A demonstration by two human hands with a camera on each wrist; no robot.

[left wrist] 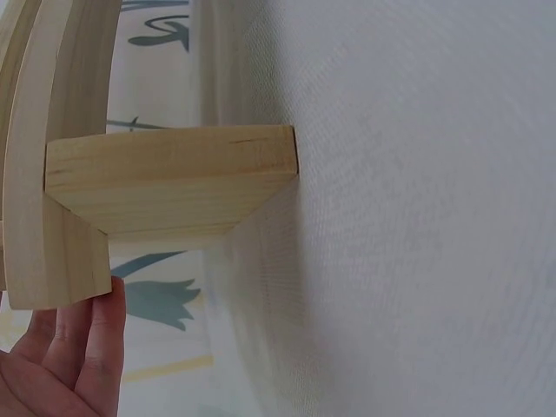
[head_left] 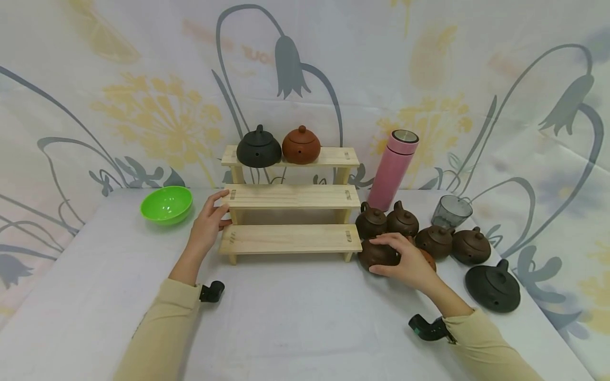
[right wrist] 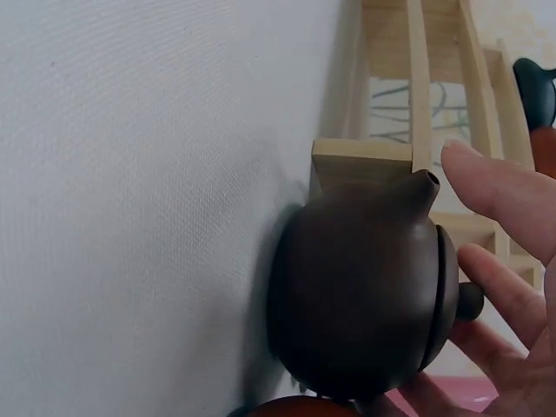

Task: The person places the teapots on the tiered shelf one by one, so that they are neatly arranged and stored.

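Observation:
My left hand [head_left: 205, 222] is at the left end of the three-tier wooden shelf [head_left: 290, 241], nearly straight fingers touching it beside the middle tier. Those fingers [left wrist: 104, 347] show past a board's end in the left wrist view. My right hand [head_left: 410, 262] reaches over a dark brown teapot [head_left: 374, 256], its digits spread around the pot. In the right wrist view, the upper digit stands apart from the spout of the teapot [right wrist: 356, 287], while other fingers lie around the lid knob. The pot stands upright on the table against the shelf's right front leg.
A black teapot [head_left: 259, 148] and a reddish-brown teapot [head_left: 302, 147] sit on the top tier. Several brown teapots [head_left: 434, 242], an orange one [head_left: 429, 259] partly hidden, a black teapot [head_left: 493, 287], a glass [head_left: 451, 212] and a pink thermos [head_left: 393, 172] crowd the right. A green bowl [head_left: 167, 205] stands left.

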